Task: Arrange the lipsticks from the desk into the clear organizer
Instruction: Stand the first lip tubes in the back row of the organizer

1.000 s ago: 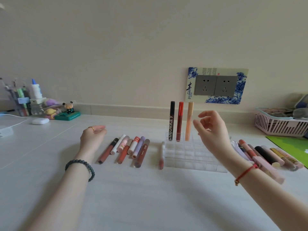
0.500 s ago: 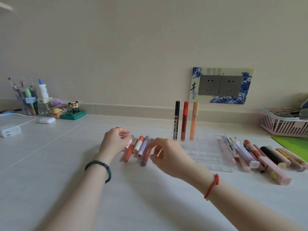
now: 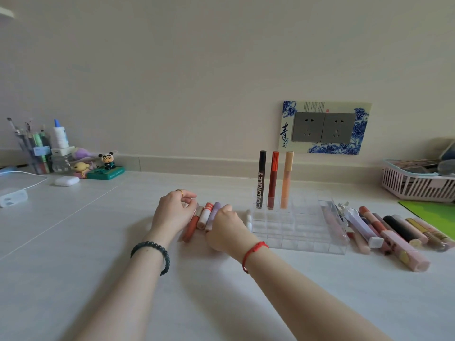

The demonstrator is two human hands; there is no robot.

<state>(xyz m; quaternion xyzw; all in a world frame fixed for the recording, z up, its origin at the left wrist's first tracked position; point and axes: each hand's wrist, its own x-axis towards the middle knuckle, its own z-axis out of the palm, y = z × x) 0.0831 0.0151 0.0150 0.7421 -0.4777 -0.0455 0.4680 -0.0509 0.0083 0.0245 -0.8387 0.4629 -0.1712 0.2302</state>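
Though curled over the lipsticks (image 3: 205, 215) (long axes pointing away, on the tabletop (image 3: 98, 242) left of the clear organizer (image 3: 295, 227)), cannot tell any grip by fingers of organizer-side right hand (image 3: 226, 230), nor by curled left hand (image 3: 176, 212).

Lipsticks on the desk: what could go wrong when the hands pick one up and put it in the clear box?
1. The lying lipsticks are round and packed side by side next to the right hand; pulling one out might roll its neighbours away.
2. Three tall lipsticks stand upright in the back row of the clear box; a bump from a passing arm could tip them.
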